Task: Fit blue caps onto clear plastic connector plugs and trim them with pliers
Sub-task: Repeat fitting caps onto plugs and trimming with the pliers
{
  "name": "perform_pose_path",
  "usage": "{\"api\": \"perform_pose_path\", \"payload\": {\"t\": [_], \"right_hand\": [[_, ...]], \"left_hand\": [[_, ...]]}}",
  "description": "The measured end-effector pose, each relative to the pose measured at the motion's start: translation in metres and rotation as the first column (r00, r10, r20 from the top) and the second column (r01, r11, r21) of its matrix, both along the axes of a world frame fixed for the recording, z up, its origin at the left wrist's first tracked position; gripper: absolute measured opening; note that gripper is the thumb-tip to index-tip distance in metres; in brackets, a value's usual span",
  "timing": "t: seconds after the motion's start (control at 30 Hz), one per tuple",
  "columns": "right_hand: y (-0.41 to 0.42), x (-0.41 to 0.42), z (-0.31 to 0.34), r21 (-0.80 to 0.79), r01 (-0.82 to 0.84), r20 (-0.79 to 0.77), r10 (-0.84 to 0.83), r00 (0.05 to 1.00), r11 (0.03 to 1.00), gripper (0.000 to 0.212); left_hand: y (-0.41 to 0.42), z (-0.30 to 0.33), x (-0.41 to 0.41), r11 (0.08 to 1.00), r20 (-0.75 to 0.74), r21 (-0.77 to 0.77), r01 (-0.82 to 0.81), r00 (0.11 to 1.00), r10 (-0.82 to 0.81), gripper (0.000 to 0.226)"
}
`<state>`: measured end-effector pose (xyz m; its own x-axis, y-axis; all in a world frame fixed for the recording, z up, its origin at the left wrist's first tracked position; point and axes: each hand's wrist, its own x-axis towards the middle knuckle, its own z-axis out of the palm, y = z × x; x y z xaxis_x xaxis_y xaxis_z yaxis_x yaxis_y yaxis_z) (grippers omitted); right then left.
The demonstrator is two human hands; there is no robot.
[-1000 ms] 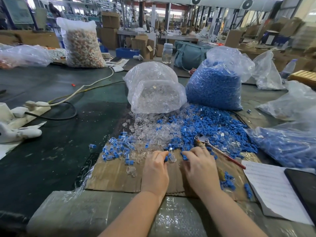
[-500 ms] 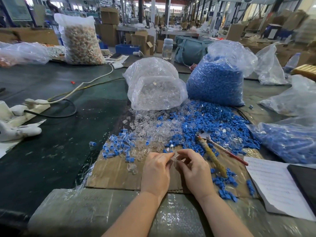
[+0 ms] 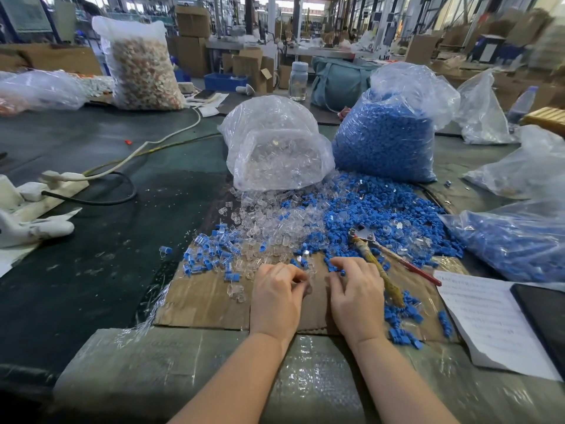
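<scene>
My left hand [image 3: 276,298] rests on the cardboard sheet [image 3: 201,301] and pinches a clear plug [image 3: 301,281] between thumb and fingers. My right hand [image 3: 357,296] is a little to its right, its fingertips curled round a blue cap [image 3: 342,273] at the near edge of the loose blue caps [image 3: 382,212]. Loose clear plugs [image 3: 275,228] lie spread ahead of both hands. A heap of capped plugs [image 3: 211,255] sits to the left. The pliers [image 3: 377,260] lie just right of my right hand, untouched.
A bag of clear plugs [image 3: 275,148] and a bag of blue caps [image 3: 385,133] stand behind the piles. More plastic bags [image 3: 513,240] crowd the right. A paper sheet [image 3: 489,316] and a dark tablet [image 3: 544,316] lie at the near right, cables [image 3: 107,200] at the left.
Both hands were together working a plug. My right hand has since moved apart to the right, onto the blue caps; my left hand stays put with the clear plug.
</scene>
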<state>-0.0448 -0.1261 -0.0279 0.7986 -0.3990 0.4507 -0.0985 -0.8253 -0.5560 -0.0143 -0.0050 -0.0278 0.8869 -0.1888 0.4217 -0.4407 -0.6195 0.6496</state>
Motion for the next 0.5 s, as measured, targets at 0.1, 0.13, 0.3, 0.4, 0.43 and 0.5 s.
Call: {"api": "perform_pose_path", "payload": {"t": [0.1, 0.13, 0.3, 0.4, 0.43, 0.5], "right_hand": [[0.0007, 0.0013, -0.003, -0.087, 0.136, -0.123, -0.146, 0.982, 0.987, 0.029], [0.0021, 0.0015, -0.0039, -0.125, 0.145, -0.156, -0.164, 0.974, 0.981, 0.032], [0.0047, 0.0024, -0.004, -0.22, 0.128, -0.227, -0.179, 0.957, 0.967, 0.029], [0.0024, 0.0022, -0.0038, -0.205, 0.104, -0.232, -0.152, 0.961, 0.973, 0.025], [0.002, 0.002, -0.0039, -0.203, 0.1, -0.235, -0.148, 0.961, 0.974, 0.025], [0.002, 0.0019, -0.0042, -0.2, 0.094, -0.24, -0.142, 0.96, 0.975, 0.025]], "left_hand": [[0.0002, -0.0004, -0.0009, 1.0, -0.002, 0.002, -0.013, 1.0, 0.013, 0.008], [0.0002, -0.0008, -0.001, 1.0, 0.0, 0.004, -0.014, 1.0, 0.014, 0.008], [0.0, -0.0034, -0.0017, 0.999, 0.014, 0.04, -0.01, 1.0, 0.009, 0.016], [0.0001, -0.0045, -0.0015, 0.999, 0.01, 0.054, -0.003, 1.0, 0.002, 0.02], [0.0004, -0.0044, -0.0015, 0.999, 0.012, 0.049, -0.002, 1.0, 0.002, 0.019], [0.0008, -0.0029, -0.0022, 0.999, 0.025, 0.039, -0.003, 1.0, 0.002, 0.018]]}}
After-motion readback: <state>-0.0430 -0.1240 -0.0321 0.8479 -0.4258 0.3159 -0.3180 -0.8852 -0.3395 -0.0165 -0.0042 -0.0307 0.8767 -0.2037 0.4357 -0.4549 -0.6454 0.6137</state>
